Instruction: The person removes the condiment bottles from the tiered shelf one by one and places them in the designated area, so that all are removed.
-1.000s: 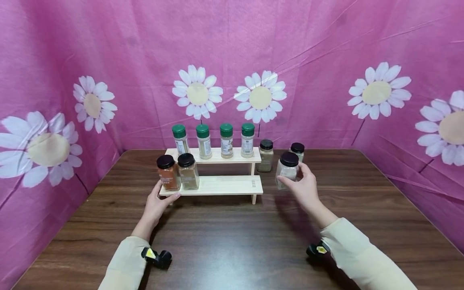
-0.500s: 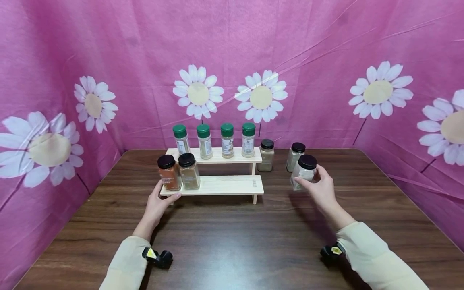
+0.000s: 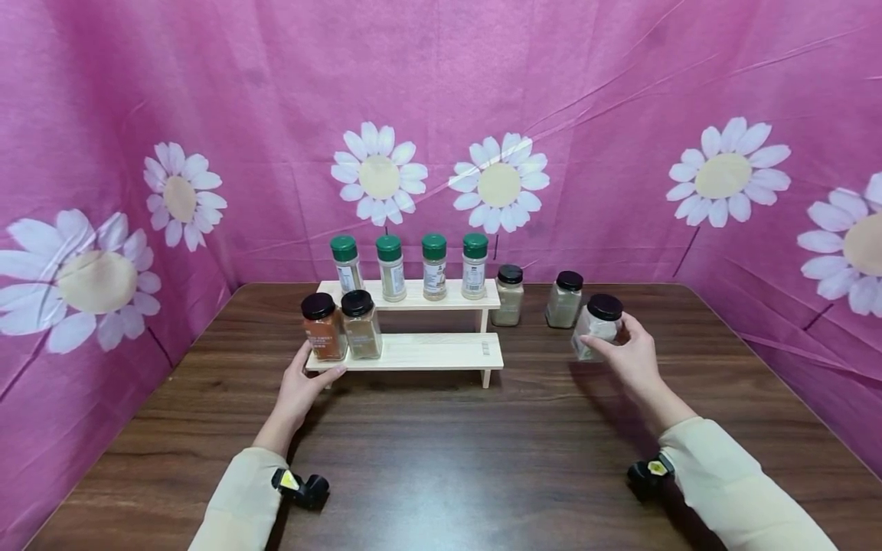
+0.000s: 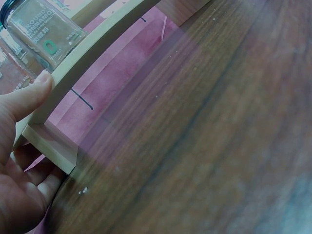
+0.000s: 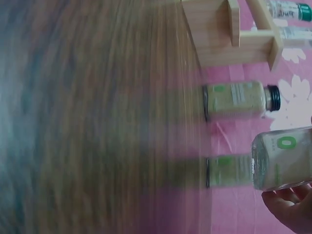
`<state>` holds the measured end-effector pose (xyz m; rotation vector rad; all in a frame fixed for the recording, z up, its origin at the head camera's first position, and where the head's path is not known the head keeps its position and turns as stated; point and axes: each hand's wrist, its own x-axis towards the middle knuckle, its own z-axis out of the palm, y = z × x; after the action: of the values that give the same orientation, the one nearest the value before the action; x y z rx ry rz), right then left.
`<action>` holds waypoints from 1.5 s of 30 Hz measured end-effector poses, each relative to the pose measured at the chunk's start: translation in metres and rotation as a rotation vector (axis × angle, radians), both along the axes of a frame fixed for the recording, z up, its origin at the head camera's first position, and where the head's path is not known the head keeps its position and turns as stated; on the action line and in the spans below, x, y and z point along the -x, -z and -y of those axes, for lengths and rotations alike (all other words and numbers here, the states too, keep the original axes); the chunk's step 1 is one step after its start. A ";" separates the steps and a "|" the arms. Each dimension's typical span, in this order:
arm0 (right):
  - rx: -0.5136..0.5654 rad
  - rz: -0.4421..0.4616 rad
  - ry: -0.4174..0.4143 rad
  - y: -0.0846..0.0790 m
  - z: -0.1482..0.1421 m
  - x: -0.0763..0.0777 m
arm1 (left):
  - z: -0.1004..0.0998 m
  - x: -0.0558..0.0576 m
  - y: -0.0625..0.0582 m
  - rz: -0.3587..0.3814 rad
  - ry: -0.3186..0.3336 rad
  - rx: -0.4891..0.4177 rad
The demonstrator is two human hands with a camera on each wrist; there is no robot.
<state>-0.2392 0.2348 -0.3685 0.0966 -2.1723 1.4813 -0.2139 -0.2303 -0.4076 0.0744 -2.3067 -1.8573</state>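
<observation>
My left hand grips the left end of a two-tier wooden spice rack. In the left wrist view its thumb lies on the lower shelf's edge and the fingers curl below, by the rack's leg. Beside the thumb, a red-brown spice jar and a tan spice jar stand on that shelf. At the rack's right, my right hand holds a black-capped spice jar with pale contents between thumb and fingers. The right wrist view shows this jar upright, raised off the tabletop.
Several green-capped shakers line the upper shelf. Behind and left of the right hand, two black-capped jars, one nearer the rack and one farther right, stand on the brown wooden table. A pink flowered cloth encloses the back and sides.
The right hand has carried its pale jar rightward, away from the rack, uncovering the jar behind it. The left hand keeps its grip on the rack's left end.
</observation>
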 end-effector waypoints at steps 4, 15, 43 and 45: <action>-0.018 0.035 0.025 -0.005 -0.006 0.000 | 0.000 0.001 0.000 -0.002 -0.001 -0.007; 0.035 0.052 0.028 0.028 -0.042 0.034 | -0.001 0.000 0.000 -0.007 -0.002 -0.015; -0.127 0.133 0.094 0.006 -0.054 0.061 | -0.001 0.000 0.000 0.024 -0.003 -0.008; -0.125 0.131 0.104 0.007 -0.057 0.065 | -0.001 0.000 -0.001 0.026 -0.004 -0.004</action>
<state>-0.3041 0.2916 -0.3751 -0.0714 -2.3360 1.3270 -0.2139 -0.2295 -0.4068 0.1039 -2.3182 -1.8696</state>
